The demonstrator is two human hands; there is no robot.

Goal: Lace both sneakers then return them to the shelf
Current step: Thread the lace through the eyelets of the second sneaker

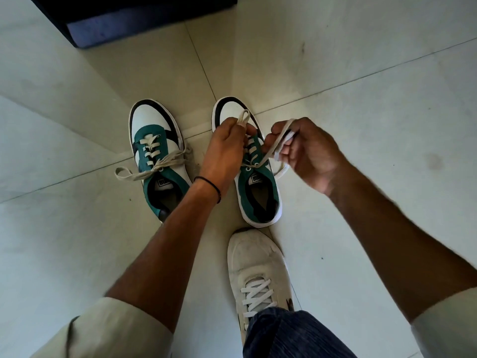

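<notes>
My left hand is closed in a pinch, thumb and fingers gripping a folded loop of the lace that stands up past the knuckles toward twelve o'clock. My right hand is curled nearly closed around the other end of that lace, which wraps over the fingers and runs taut down toward eight o'clock to the top eyelets of the right sneaker. That sneaker sits on the tiled floor directly under both hands, toe pointing to twelve.

The lace looks like flat, soft cotton: light and limp, so I judge it holds no shape once released, and a loop will collapse unless it stays pinched at its base. I would keep the grip close to the eyelets, where tension is easiest to control. The sneaker itself seems light, with a firm sole and a soft collar; for carrying, I would take it by the heel rim.

At nine o'clock from my left hand stands the left sneaker, laced and apparently tied, with one loop trailing on the floor. My own shoe sits at six o'clock, just behind the right sneaker's heel. A dark block lies well apart at eleven o'clock; whether it belongs to the shelf I cannot tell.
</notes>
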